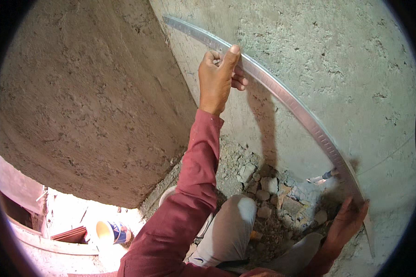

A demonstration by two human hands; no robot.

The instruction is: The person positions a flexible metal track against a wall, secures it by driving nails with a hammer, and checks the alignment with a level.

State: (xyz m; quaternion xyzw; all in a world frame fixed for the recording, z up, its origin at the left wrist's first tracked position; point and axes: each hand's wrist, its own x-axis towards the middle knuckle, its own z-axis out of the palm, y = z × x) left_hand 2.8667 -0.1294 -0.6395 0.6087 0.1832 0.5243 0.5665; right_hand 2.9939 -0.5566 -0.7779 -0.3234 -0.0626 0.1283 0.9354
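A long silver metal straightedge (289,99) with marks along its face lies against the rough grey plastered wall (337,60). It slants from the inner corner at the upper left down to the lower right, and looks bowed toward the picture's rim. My left hand (215,87) grips its upper part, thumb over the edge and fingers curled below. Close to the lower end, my right hand (344,226) holds the straightedge with its fingers up against it; part of that grip is hidden. A short dark-tipped piece (326,176) pokes out beside the straightedge; its kind is unclear.
Another plastered wall (92,97) meets this one at the left. Broken stones and rubble (268,194) lie at the wall's foot, around my knees (233,226). Lower left, in bright light, are a white-and-blue bucket (120,232) on its side and a ridged brown piece (69,234).
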